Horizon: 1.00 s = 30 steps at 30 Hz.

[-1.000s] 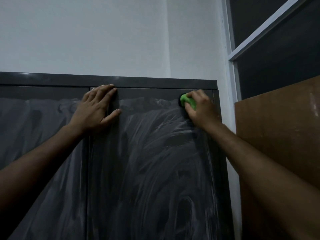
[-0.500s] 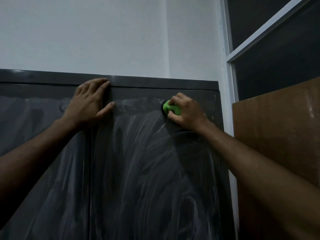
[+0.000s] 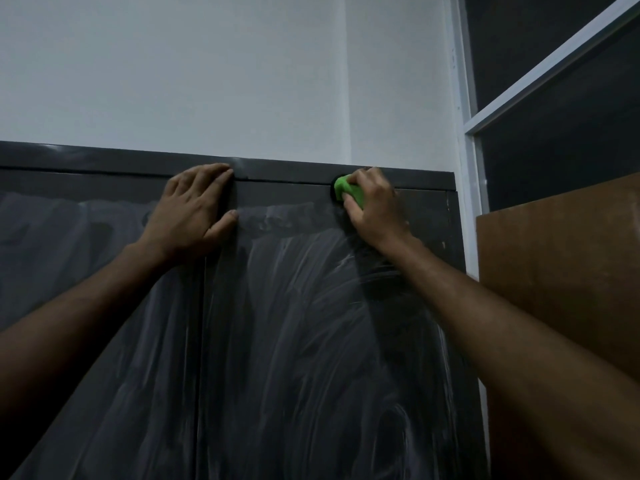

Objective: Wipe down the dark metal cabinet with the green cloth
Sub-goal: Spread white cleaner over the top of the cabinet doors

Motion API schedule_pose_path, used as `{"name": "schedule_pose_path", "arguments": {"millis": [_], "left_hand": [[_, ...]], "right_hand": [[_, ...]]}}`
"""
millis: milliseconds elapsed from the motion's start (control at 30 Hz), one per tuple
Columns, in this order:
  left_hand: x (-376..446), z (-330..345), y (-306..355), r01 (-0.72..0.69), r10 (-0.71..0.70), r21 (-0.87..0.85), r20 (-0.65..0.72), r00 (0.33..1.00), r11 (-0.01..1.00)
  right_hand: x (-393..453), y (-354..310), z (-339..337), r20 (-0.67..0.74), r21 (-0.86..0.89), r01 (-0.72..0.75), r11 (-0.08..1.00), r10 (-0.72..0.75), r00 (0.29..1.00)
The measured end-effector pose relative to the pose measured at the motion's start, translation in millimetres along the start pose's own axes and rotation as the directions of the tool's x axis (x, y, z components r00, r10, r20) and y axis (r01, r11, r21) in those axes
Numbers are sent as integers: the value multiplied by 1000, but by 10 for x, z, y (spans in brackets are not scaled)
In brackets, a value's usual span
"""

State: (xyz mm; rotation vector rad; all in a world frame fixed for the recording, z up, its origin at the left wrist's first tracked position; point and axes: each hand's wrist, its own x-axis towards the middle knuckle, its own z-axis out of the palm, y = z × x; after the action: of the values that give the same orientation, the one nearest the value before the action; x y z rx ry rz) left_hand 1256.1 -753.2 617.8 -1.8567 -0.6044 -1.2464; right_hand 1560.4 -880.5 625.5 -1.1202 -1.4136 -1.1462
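Two bare forearms reach up and forward from the bottom corners toward the cabinet, whose dark double doors fill the lower frame and are streaked with pale, smeary wipe marks. The left hand lies flat on the upper part of the doors, across the vertical seam between them, fingers straight and together with the tips at the top edge and the thumb spread out to the right; it holds nothing. The right hand is clenched around the cloth, a bunched bright green wad pressed against the right door just under the cabinet's top rail, near the upper right corner; only the cloth's left part shows past the curled fingers. The band of door along the top looks darker and less streaked than the surface below. Just right of the cabinet stands a brown board. Behind and above rise a white wall and a white-framed dark window.
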Motion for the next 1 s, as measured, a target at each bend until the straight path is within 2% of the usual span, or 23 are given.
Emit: {"name": "schedule_pose_path", "arguments": {"millis": [100,233,367,433,567,600,700,767,900,933,1000], "left_hand": [[-11,4,-11,-8,8,2,-1,1000,1000],[-26,-7,-31,-18,18,1,-1,1000,1000],[-31,-21,-58,-35,35,-4,10,999,999],[-31,-32,-72,-38,38,-6,14,999,999],[-33,-38,-70,-38,38,-8,27,999,999],[-36,-34,-68,-37,37,-7,28,999,999],[-40,-26,-80,-39,40,-8,26,999,999],[-39,-25,-91,-43,43,-12,28,999,999],[-41,-24,-93,-41,41,-8,39,998,999],[-47,-21,-94,-41,41,-6,39,998,999],[-56,-22,-110,-46,46,-8,42,998,999]], "right_hand": [[-27,40,-19,67,-78,125,989,-120,991],[166,28,-15,-75,-60,-58,996,54,996],[-30,-144,31,130,-10,180,984,-177,976],[-77,-67,-28,152,-48,211,976,-201,968],[184,32,-53,-33,-69,-51,996,48,998],[209,-25,-24,-24,-55,-26,998,25,999],[28,-204,61,131,0,202,979,-200,971],[-88,-160,28,175,-55,247,968,-234,956],[214,-50,2,-34,-73,-1,997,-2,999],[280,-101,35,-37,-69,9,998,-12,999],[254,-256,156,52,-83,172,982,-168,984]]}}
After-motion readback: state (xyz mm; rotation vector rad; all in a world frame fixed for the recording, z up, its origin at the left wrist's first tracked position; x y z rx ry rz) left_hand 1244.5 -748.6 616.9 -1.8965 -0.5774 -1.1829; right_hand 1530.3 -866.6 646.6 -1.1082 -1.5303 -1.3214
